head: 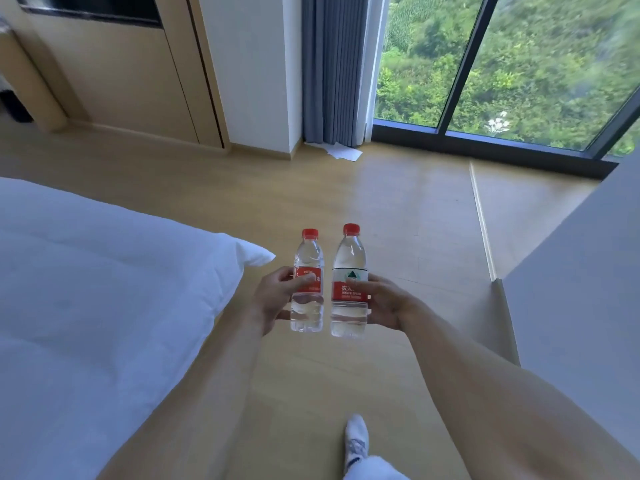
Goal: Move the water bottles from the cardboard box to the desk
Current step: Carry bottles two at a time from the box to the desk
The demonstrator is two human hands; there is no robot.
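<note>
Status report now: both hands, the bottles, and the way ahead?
Left hand grips smaller bottle. Right hand grips taller bottle. Both upright, capped. Floor ahead open; bed at left.

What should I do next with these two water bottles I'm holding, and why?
Probably keep walking and look for the desk. Your left hand grips the smaller bottle and your right hand the taller bottle, both upright over bare floor. No desk clearly shows, so setting down isn't possible yet.
</note>
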